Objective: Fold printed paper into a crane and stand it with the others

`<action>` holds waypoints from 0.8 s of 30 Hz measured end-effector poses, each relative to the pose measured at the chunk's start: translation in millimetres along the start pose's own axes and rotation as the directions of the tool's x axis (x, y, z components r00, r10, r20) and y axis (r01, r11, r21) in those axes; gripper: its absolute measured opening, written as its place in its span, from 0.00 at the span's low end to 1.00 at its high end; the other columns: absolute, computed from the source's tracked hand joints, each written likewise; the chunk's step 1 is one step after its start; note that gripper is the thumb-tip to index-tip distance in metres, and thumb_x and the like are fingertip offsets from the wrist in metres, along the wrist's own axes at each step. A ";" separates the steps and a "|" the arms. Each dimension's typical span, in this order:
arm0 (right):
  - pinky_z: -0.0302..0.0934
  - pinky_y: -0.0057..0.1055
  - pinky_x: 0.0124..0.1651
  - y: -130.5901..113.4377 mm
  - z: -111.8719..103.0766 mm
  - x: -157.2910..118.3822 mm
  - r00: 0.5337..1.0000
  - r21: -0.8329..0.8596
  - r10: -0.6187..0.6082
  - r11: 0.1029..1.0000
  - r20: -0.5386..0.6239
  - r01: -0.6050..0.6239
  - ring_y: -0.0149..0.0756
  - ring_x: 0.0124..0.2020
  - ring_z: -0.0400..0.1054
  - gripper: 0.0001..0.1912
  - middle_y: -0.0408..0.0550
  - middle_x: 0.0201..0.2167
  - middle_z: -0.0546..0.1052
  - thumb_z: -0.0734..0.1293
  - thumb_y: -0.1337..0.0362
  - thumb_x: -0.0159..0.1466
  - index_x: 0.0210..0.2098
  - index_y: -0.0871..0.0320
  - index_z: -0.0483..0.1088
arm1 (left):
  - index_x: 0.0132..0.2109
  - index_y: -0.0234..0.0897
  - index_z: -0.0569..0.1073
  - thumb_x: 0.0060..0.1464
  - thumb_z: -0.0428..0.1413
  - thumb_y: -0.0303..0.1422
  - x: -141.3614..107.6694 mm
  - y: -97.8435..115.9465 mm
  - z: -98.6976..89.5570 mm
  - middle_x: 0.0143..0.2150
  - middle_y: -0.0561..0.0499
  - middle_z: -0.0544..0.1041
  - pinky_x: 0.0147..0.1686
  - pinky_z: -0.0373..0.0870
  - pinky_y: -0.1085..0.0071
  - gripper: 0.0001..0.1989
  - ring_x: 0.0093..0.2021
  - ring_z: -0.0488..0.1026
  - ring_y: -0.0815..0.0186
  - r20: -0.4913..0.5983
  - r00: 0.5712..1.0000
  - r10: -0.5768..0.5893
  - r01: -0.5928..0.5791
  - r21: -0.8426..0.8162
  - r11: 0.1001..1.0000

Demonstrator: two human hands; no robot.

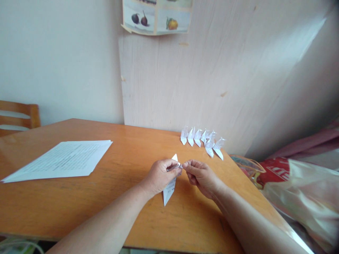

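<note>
A folded paper crane [168,191] of white printed paper is held over the table, one long pointed wing hanging down and another tip rising behind the fingers. My left hand [164,176] grips its middle between thumb and fingers, hiding much of the body. At the crane's right end, my right hand [200,176] is closed in a pinch on a thin tip of the paper. Several finished paper cranes [198,137] stand in a loose row on the table's far right, close to the wall.
A stack of printed sheets [63,158] lies on the wooden table [119,201] to the left. Beyond the right edge sit plastic bags [302,187], one red and white. A chair back [18,114] is at far left, and a fruit picture [157,17] hangs on the wall.
</note>
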State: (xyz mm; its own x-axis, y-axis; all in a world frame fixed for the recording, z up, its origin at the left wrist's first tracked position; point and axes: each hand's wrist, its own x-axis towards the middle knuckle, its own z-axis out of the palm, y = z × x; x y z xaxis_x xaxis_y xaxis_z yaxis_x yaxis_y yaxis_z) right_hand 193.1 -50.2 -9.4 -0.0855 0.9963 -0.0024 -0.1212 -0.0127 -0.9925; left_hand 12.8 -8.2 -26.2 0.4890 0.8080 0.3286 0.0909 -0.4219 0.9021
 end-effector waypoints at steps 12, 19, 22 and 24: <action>0.38 0.27 0.21 2.2 1.1 2.2 0.999 -0.017 -0.037 0.999 0.016 0.037 0.23 0.18 0.50 0.18 0.36 0.18 0.63 0.74 0.52 0.58 0.30 0.58 0.68 | 0.34 0.34 0.75 0.59 0.57 0.42 0.1 -1.3 -0.4 0.26 0.56 0.65 0.26 0.55 0.74 0.14 0.27 0.59 0.71 0.001 1.000 -0.014 0.014 0.004 1.000; 0.39 0.27 0.20 -3.9 0.7 -0.5 1.000 0.005 0.009 1.000 -0.026 -0.009 0.24 0.18 0.51 0.14 0.38 0.18 0.64 0.72 0.55 0.58 0.27 0.58 0.68 | 0.36 0.34 0.76 0.59 0.58 0.40 -0.5 2.0 -1.4 0.28 0.55 0.68 0.28 0.58 0.74 0.12 0.28 0.63 0.70 -0.015 1.000 -0.005 0.004 -0.031 1.000; 0.39 0.27 0.20 -4.4 1.1 -0.7 1.000 -0.005 0.002 1.000 -0.012 -0.002 0.24 0.18 0.51 0.14 0.38 0.18 0.64 0.73 0.55 0.58 0.27 0.58 0.69 | 0.35 0.34 0.76 0.57 0.59 0.40 -0.4 2.3 -1.2 0.27 0.55 0.69 0.28 0.59 0.74 0.12 0.28 0.64 0.70 -0.023 1.000 -0.015 0.015 -0.037 0.999; 0.38 0.27 0.20 -3.8 1.7 -0.5 1.000 -0.004 -0.004 1.000 -0.011 0.004 0.24 0.18 0.50 0.15 0.38 0.18 0.64 0.73 0.54 0.57 0.27 0.58 0.69 | 0.35 0.34 0.77 0.57 0.59 0.41 0.0 2.0 -1.2 0.27 0.55 0.69 0.28 0.59 0.74 0.13 0.27 0.64 0.70 -0.027 0.999 -0.020 0.019 -0.038 0.999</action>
State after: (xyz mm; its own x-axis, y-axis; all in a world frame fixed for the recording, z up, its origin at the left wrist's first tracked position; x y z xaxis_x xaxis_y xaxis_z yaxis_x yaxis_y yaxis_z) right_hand 191.9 -50.7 -5.4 -0.0739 0.9973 0.0006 -0.1179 -0.0082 -0.9930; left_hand 12.0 -8.6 -24.1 0.4639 0.8268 0.3182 0.0671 -0.3909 0.9180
